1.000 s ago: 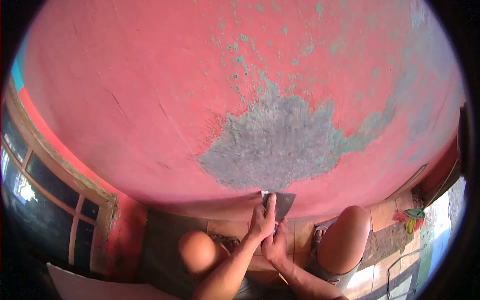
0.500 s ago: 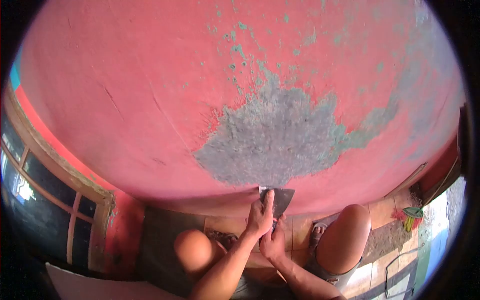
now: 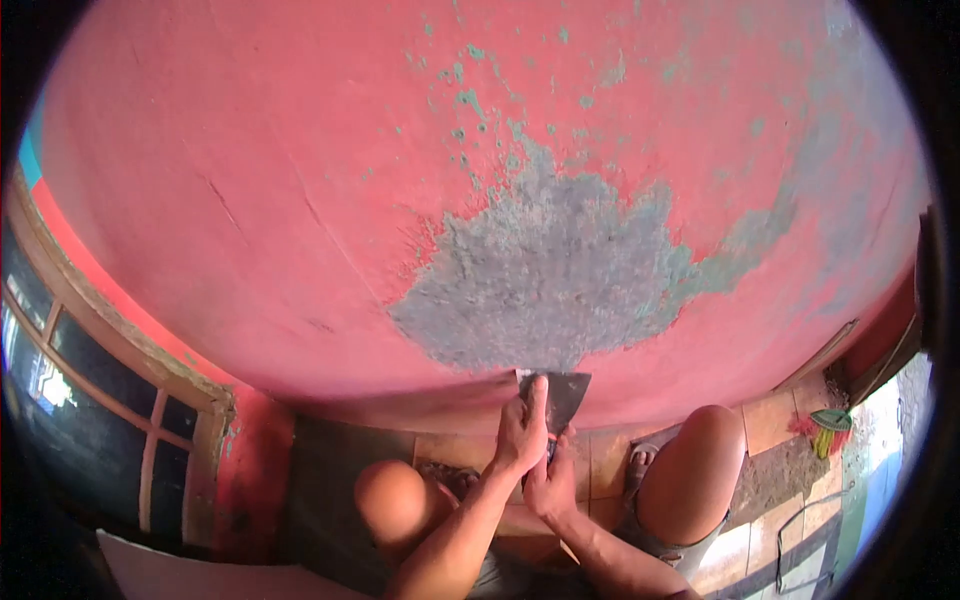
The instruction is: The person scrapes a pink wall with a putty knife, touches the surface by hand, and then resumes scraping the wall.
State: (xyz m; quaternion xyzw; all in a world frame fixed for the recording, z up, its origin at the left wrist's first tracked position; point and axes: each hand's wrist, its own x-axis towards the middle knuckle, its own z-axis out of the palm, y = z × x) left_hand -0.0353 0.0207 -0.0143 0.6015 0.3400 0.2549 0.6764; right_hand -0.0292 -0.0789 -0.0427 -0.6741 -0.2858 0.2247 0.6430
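Observation:
A putty knife [image 3: 568, 396] with a wide dark blade has its edge at the lower border of a bare grey patch [image 3: 545, 270] on the pink wall [image 3: 250, 170]. My left hand [image 3: 521, 432] is closed on the knife, its thumb lying along the blade. Just below and to the right, my right hand [image 3: 551, 480] is wrapped round the handle, which is mostly hidden by the fingers.
A wooden-framed window [image 3: 150, 430] stands at the left. Both my knees are bent below the wall, over a tiled floor [image 3: 770, 425]. Green and red bristles of a broom [image 3: 830, 428] lie at the right, near a dirt patch.
The view has shifted very slightly. Both hands and the putty knife remain nearly in the same place against the wall.

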